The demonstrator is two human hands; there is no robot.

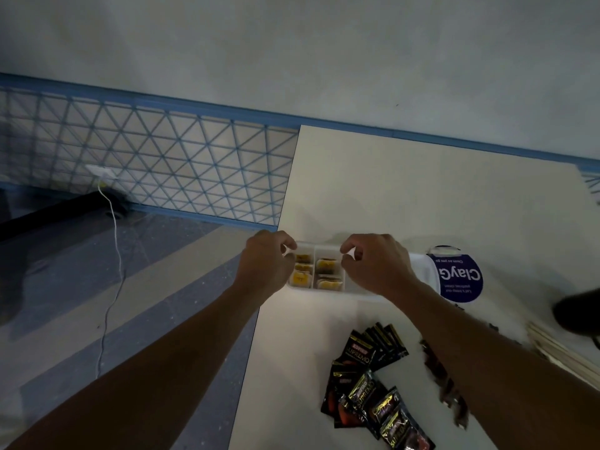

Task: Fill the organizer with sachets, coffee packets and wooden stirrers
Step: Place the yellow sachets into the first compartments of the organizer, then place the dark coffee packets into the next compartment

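Observation:
A white divided organizer [321, 246] lies near the left edge of the white table [406, 196]. Two of its compartments hold yellow-brown sachets [326, 266]. My left hand [264, 263] is at the organizer's left end, fingers curled by its rim. My right hand [376, 264] hovers over its middle, thumb and forefinger pinched together at a divider; whether they hold something small I cannot tell. Black coffee packets [370, 381] lie scattered on the table closer to me. Pale wooden stirrers [558, 352] lie at the right edge, partly hidden by my right arm.
A purple-and-white wipes pack [461, 277] sits right of the organizer. Dark brown sachets [444, 381] lie beside my right forearm. A dark object [578, 311] is at the far right. The table's left edge drops to a tiled floor with a white cable [112, 254].

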